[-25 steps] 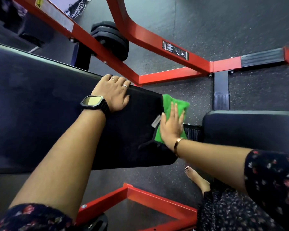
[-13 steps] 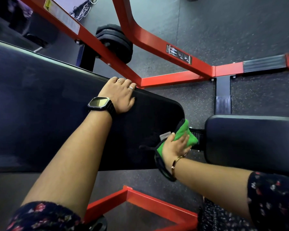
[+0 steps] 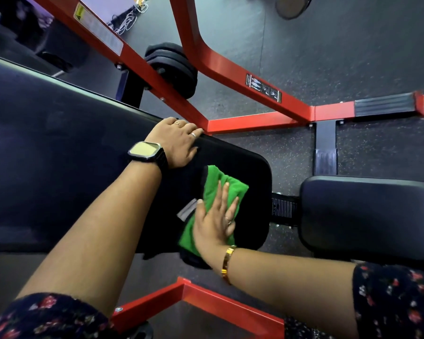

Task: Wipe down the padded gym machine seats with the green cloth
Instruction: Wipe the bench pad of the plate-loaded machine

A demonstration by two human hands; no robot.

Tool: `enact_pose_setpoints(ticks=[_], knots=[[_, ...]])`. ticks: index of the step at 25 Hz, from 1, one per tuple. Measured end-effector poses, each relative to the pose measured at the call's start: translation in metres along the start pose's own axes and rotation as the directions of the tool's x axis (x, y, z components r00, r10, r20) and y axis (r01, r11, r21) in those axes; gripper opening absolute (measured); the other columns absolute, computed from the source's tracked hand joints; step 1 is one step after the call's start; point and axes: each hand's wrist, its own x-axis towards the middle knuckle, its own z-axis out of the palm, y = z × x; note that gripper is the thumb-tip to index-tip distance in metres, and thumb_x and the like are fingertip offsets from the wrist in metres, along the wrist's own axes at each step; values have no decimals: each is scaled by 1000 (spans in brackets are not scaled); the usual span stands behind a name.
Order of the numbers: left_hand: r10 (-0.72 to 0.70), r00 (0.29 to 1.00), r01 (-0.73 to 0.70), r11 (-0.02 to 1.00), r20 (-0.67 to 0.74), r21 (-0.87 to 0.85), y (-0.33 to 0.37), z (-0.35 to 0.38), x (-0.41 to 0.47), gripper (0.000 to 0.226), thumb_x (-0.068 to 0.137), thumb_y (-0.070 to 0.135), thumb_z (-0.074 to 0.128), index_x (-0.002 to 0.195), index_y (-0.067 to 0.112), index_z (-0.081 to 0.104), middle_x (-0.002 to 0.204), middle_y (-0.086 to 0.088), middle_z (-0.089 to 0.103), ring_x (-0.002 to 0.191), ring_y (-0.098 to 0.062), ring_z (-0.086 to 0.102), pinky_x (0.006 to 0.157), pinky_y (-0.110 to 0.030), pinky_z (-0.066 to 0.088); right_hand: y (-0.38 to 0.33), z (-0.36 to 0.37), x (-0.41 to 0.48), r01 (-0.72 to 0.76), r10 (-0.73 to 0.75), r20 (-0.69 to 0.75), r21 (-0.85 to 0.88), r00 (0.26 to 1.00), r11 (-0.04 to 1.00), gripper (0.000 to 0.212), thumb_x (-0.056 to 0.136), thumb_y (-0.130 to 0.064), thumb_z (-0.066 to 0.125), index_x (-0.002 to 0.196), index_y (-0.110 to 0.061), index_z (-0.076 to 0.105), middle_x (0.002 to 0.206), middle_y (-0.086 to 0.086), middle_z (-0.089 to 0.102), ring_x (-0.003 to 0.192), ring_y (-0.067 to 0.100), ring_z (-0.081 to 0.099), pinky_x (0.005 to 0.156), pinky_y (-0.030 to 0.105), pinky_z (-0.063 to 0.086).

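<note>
Dark speckled rubber floor [image 3: 328,57] lies under a red steel frame [image 3: 242,72], and on the left the long black pad [image 3: 59,155] crosses the view. The left hand [image 3: 179,140] lies on it at the far side, with the fingers bent over the far edge, so it grasps the pad as a support; this has not changed. Further right, near the rounded end of the same pad, the green cloth [image 3: 220,182] now lies spread on the top face. Half a second ago it was bunched in the fingers at the end corner, beside the gap. The right hand [image 3: 216,223] presses it down with a flat palm and straight fingers, not gripping. I judge that the end is done and the wipe returns to the top. On the right, the smaller seat pad [image 3: 367,216] is apart from the cloth and probably still waits.
</note>
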Motion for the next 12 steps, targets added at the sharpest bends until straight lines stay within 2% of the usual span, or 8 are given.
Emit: enact_pose_setpoints(ticks=[4, 7, 8, 10, 12], knots=[[-6, 1000, 6, 1000, 3, -17, 1, -1, 0, 56, 91, 45, 31, 138, 16, 39, 135, -3, 50, 122, -24, 48, 101, -36, 35, 29, -6, 32, -78, 82, -106, 47, 991, 996, 66, 96, -41, 36, 148, -36, -5, 157, -18, -10, 146, 17, -12, 114, 41, 8], [-10, 1000, 10, 1000, -15, -4, 2, 0, -1, 56, 90, 45, 27, 133, 14, 44, 129, -5, 54, 117, -26, 51, 98, -37, 36, 11, -4, 38, -101, 106, -145, 42, 984, 994, 64, 96, -41, 37, 149, -36, 2, 158, -18, -6, 146, 19, -12, 114, 43, 7], [-11, 1000, 10, 1000, -12, -4, 3, -1, -1, 59, 87, 46, 21, 131, 14, 46, 126, -6, 56, 115, -26, 53, 97, -37, 37, -2, -5, 44, -58, 63, -138, 43, 988, 997, 63, 96, -41, 37, 150, -36, 4, 158, -17, -5, 146, 20, -12, 115, 44, 8], [-8, 1000, 7, 1000, -22, -19, 4, 0, -2, 68, 80, 45, 11, 125, 11, 50, 121, -8, 59, 109, -28, 56, 94, -37, 38, -30, -11, 61, 134, -136, -112, -28, 984, 991, 63, 96, -41, 38, 150, -34, 7, 158, -16, -2, 146, 21, -10, 115, 45, 7], [-16, 998, 13, 999, -61, -38, 3, 0, -2, 70, 77, 44, 10, 119, 7, 53, 118, -11, 60, 107, -30, 57, 92, -38, 39, -47, -23, 83, 287, -292, -88, -62, 952, 956, 63, 94, -41, 39, 150, -31, 13, 158, -15, 4, 146, 19, -7, 115, 45, 7]])
